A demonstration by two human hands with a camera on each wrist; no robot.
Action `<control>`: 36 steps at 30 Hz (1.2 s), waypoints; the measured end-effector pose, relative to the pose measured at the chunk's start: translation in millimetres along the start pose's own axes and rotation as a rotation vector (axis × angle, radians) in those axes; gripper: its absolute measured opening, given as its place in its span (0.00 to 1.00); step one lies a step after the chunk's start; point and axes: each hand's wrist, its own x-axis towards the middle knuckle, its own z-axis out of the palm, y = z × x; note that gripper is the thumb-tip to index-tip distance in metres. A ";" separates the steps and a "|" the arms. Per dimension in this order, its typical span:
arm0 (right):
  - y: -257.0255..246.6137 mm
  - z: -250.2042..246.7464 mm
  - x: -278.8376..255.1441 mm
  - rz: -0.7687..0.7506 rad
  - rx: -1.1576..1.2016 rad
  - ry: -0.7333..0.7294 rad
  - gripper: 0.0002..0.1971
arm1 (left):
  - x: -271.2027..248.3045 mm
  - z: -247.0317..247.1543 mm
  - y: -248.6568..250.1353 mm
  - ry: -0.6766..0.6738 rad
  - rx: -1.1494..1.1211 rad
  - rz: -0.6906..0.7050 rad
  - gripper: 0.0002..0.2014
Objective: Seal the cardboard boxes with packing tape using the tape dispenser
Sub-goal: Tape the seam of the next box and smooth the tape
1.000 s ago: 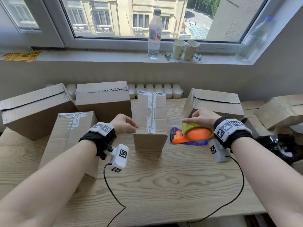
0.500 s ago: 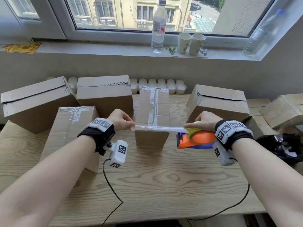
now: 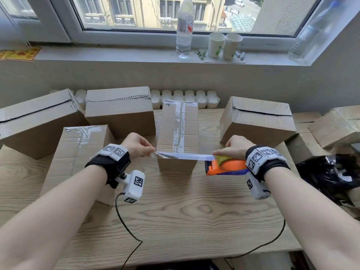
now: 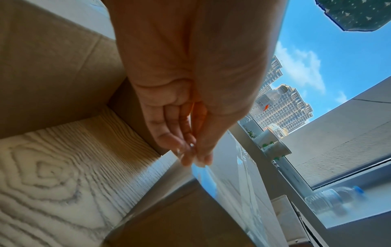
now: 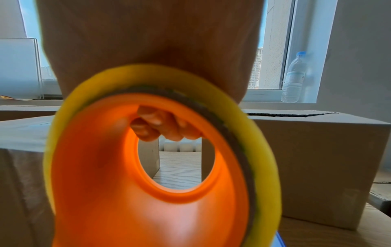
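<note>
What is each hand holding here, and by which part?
The left hand pinches the free end of the tape strip. The right hand grips the tape dispenser over its roll, fingers through the hub.

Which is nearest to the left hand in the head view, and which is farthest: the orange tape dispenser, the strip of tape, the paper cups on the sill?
1. Strip of tape: pinched by the left hand.
2. Orange tape dispenser: right, across the middle box.
3. Paper cups: far, on the windowsill.

Tape dispenser partly hidden under right hand
</note>
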 end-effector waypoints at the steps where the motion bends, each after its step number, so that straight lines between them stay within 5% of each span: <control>1: 0.4 0.2 0.7 0.000 0.002 0.000 0.27 | 0.6 0.5 -0.5 -0.003 0.005 -0.002 0.05; 14: 9.2 14.6 11.4 0.009 0.005 0.021 0.28 | 5.8 9.6 2.9 0.017 0.005 -0.043 0.12; 19: 7.3 18.6 11.3 0.009 0.009 0.027 0.28 | 9.1 18.4 4.6 0.078 0.189 -0.113 0.26; 26: 5.6 19.7 6.1 0.027 0.008 0.069 0.30 | 4.3 13.2 13.0 0.111 0.382 -0.147 0.27; 29: 8.6 20.0 4.0 0.028 0.047 0.071 0.31 | -0.8 18.5 20.9 0.200 0.447 -0.031 0.22; 32: 11.3 18.3 0.5 0.027 0.126 0.072 0.28 | -8.2 35.6 27.6 0.226 0.468 0.258 0.14; 36: 14.6 12.8 -5.1 0.032 0.266 0.049 0.19 | -23.7 73.2 38.0 0.036 0.511 0.616 0.18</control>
